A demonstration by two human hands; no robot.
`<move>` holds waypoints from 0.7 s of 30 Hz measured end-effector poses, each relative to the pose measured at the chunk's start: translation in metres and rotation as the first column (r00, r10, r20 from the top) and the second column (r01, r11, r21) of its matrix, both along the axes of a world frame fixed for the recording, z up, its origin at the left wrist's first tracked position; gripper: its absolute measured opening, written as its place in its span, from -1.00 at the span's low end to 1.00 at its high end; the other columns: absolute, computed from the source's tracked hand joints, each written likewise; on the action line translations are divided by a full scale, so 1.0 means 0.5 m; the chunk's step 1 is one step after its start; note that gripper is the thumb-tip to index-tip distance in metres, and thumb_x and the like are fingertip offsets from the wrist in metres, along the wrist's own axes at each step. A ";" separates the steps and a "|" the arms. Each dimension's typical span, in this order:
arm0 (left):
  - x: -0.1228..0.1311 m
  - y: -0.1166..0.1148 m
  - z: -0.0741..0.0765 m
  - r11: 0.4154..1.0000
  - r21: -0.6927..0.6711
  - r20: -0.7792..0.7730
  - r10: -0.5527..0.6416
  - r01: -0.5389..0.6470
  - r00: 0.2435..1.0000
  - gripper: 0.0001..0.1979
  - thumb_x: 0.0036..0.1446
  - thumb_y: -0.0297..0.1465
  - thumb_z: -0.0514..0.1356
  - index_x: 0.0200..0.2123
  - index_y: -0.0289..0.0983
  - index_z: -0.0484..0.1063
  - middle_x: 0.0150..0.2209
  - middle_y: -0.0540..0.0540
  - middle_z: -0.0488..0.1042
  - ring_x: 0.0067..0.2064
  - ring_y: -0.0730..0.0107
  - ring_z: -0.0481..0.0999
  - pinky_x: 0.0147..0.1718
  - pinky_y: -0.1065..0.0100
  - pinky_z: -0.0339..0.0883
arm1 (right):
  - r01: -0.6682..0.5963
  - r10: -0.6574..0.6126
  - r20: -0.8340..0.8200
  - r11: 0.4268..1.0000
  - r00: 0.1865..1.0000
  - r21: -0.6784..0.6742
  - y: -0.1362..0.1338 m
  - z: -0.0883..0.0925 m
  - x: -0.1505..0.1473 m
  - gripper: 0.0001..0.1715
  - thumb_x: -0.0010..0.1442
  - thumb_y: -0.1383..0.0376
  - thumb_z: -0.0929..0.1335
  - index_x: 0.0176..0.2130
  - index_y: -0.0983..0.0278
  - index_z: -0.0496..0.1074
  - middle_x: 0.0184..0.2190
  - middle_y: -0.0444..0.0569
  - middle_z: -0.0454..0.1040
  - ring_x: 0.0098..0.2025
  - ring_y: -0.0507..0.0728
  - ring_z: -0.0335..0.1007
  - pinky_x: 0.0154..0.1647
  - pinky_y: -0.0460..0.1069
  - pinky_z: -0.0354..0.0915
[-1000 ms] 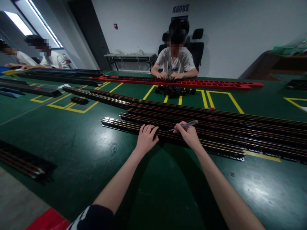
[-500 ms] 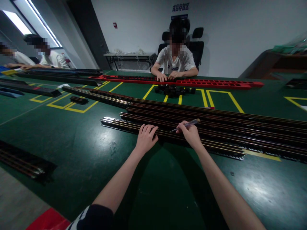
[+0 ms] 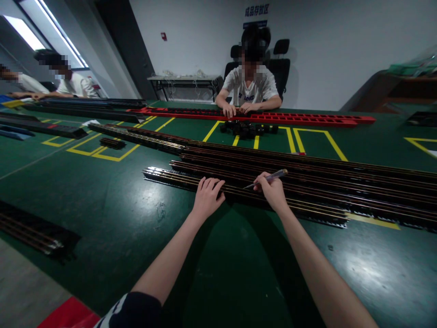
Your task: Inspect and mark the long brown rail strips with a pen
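Observation:
My left hand [image 3: 209, 198] lies across a long black strip [image 3: 317, 211] with brass-coloured lines, its fingers curled over the far edge and its thumb on the near side. In my right hand [image 3: 273, 190] is a slim screwdriver [image 3: 278, 175] with a clear handle, held like a pen. Its thin shaft points left and down at the same strip, between my two hands. Whether the tip touches the strip, I cannot tell. Several similar strips [image 3: 307, 174] lie side by side just beyond.
The green table [image 3: 112, 218] carries yellow tape lines. A short dark piece [image 3: 112, 143] sits at left, another strip bundle [image 3: 30, 228] at the near left edge. Across the table, a person [image 3: 251, 86] works at red rails [image 3: 307, 119] beside black parts [image 3: 244, 129]. Two people sit far left.
The screwdriver and my right hand have shifted slightly to the right. My left hand stays in place on the strip. The hands of the person opposite have moved a little.

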State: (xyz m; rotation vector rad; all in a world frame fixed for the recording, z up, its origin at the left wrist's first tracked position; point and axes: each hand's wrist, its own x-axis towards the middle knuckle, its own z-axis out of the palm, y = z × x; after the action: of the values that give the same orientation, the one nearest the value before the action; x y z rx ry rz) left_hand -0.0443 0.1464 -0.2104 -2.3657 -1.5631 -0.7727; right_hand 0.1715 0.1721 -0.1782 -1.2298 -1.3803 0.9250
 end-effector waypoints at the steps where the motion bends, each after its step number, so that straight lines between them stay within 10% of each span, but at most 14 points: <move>1: 0.000 0.000 0.000 1.000 -0.002 0.002 0.000 0.000 1.000 -0.68 0.16 -0.43 0.09 0.00 -0.24 0.39 -0.07 -0.15 0.49 0.03 0.16 0.42 0.20 -0.01 0.11 | 0.003 -0.003 -0.002 1.000 1.000 0.000 0.000 0.000 0.000 -0.74 0.06 0.15 0.29 -0.56 0.22 0.34 -0.68 -0.12 0.40 -0.56 0.07 0.34 -0.50 -0.05 0.24; 21: 0.000 0.000 0.000 1.000 0.003 0.017 0.001 -0.001 1.000 -0.69 0.15 -0.41 0.10 -0.02 -0.21 0.40 -0.08 -0.14 0.50 0.02 0.16 0.43 0.20 -0.01 0.12 | 0.057 -0.057 -0.032 0.998 0.998 0.003 -0.002 0.003 0.006 -0.75 0.04 0.18 0.27 -0.59 0.21 0.31 -0.71 -0.13 0.36 -0.63 0.04 0.29 -0.57 -0.07 0.25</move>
State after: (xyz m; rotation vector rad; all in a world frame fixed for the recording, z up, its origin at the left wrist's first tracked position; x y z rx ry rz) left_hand -0.0444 0.1465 -0.2106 -2.3619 -1.5681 -0.7964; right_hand 0.1746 0.1710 -0.1765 -1.2401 -1.3144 0.8982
